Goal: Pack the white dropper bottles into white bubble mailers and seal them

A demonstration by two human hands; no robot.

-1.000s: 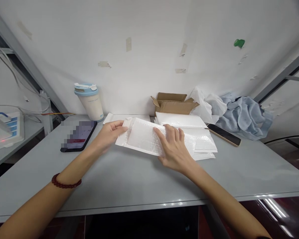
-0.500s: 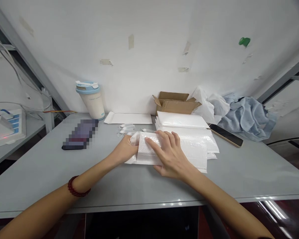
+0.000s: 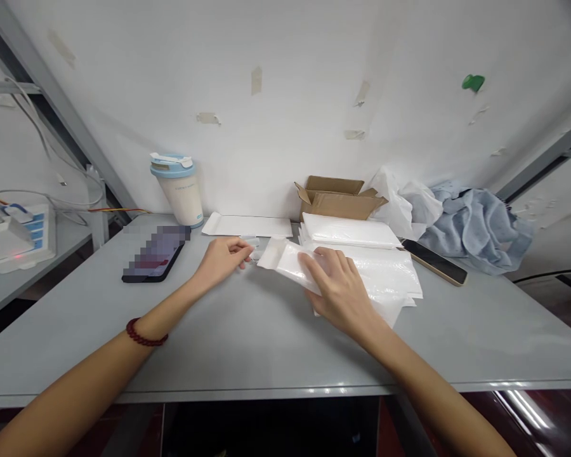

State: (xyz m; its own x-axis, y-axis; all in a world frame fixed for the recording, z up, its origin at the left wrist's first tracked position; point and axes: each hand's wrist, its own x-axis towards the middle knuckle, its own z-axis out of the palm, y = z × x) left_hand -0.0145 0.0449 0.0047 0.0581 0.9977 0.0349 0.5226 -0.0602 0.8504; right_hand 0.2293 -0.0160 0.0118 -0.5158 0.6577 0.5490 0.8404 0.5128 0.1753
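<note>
My right hand (image 3: 339, 287) holds a white bubble mailer (image 3: 290, 263) by its near part, lifted at a tilt over the grey table (image 3: 247, 336), its open flap end pointing left. My left hand (image 3: 223, 259) has reached past the mailer's mouth to a small white item (image 3: 247, 243) lying on the table, fingers pinched on it. A red bead bracelet (image 3: 145, 335) sits on my left wrist. Behind the mailer lies a stack of more white bubble mailers (image 3: 361, 244).
A dark phone (image 3: 156, 260) lies at left, a blue-lidded cup (image 3: 178, 189) behind it, a flat white envelope (image 3: 247, 225) by the wall. A cardboard box (image 3: 337, 197), white bags, blue cloth (image 3: 476, 222) and a second phone (image 3: 434, 261) sit at right. A power strip (image 3: 14, 235) is far left.
My left hand let go of the mailer's flap and moved left and back to the small white item. My right hand raised and tilted the mailer, holding it alone.
</note>
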